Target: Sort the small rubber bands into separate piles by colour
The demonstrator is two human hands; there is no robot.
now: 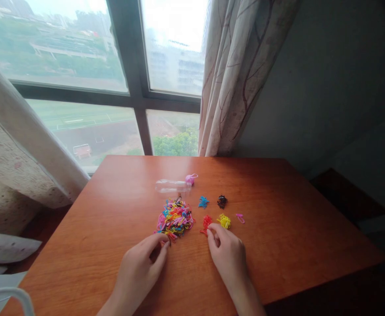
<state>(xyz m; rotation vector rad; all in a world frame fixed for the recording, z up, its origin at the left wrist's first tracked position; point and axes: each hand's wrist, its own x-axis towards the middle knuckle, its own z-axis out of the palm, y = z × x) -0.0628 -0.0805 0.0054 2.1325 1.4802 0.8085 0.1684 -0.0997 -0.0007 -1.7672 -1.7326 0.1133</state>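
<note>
A mixed pile of small colourful plastic pins [175, 218], shaped like looped safety pins, lies mid-table. My left hand [142, 265] is at its near edge, thumb and forefinger pinched around what looks like a dark pin [169, 241]. Beside a small red heap of pins [207, 220], my right hand [227, 250] is closed in a pinch, a red pin [203, 231] showing at its fingertips. A yellow heap [224, 221] sits just beyond that hand. Farther back are a blue heap [203, 202] and a black heap [221, 201]. One pink pin [240, 218] lies alone at the right.
Behind the pile a clear plastic bottle [170, 186] lies on its side, a pink cap [190, 179] with a loop at its right end. The wooden table [278, 245] reaches to a window with curtains [225, 79]. A white curved bar [11, 293] stands at lower left.
</note>
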